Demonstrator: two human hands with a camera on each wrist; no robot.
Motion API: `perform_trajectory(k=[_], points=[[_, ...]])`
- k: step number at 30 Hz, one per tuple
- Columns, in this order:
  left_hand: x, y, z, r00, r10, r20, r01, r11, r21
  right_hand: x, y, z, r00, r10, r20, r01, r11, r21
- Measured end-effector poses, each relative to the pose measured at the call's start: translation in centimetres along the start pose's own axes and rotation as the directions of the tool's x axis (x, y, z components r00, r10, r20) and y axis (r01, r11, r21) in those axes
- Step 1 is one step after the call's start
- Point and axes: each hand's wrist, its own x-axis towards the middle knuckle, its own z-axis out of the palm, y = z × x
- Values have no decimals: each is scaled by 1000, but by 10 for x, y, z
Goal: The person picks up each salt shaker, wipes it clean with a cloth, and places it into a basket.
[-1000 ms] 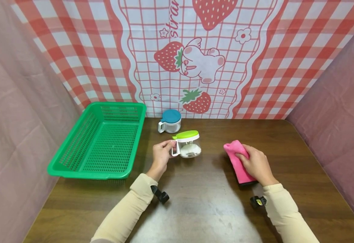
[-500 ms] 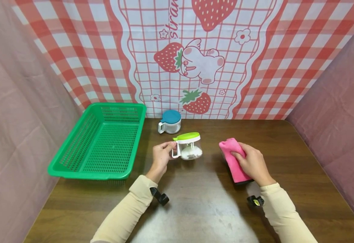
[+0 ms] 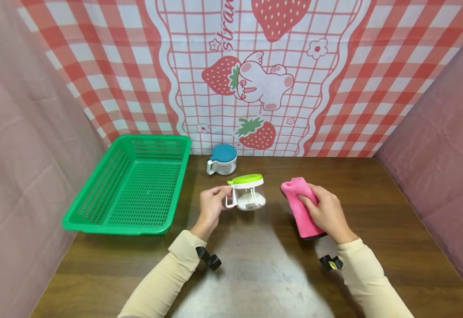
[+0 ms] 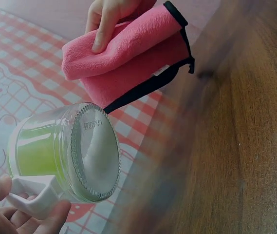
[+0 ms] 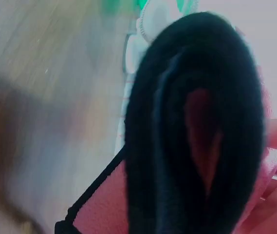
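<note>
My left hand pinches the white handle of a clear seasoning jar with a lime green lid. White powder lies in its bottom, and the jar tilts slightly above the table. In the left wrist view the ribbed base of the jar faces the camera, the handle between thumb and fingers. To the right, my right hand grips a folded pink cloth with black edging, a short gap from the jar. The folded black edge of the cloth fills much of the right wrist view.
A second seasoning jar, with a blue lid, stands at the back by the strawberry-print curtain. On the left sits a green plastic basket with slotted walls. All rest on a brown wooden table.
My right hand has moved left with the pink cloth, closer to the jar. The jar in my left hand has shifted slightly right and toward me.
</note>
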Motion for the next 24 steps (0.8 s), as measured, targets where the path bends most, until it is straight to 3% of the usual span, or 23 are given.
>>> perform_trajectory(k=[14, 24], points=[[-2, 0, 2, 1000, -15, -1, 15, 1000, 3, 2, -15, 2, 1000, -25, -17, 26, 998, 51], [-6, 2, 4, 1000, 17, 10, -16, 1000, -9, 5, -23, 4, 995, -87, -39, 89, 994, 62]])
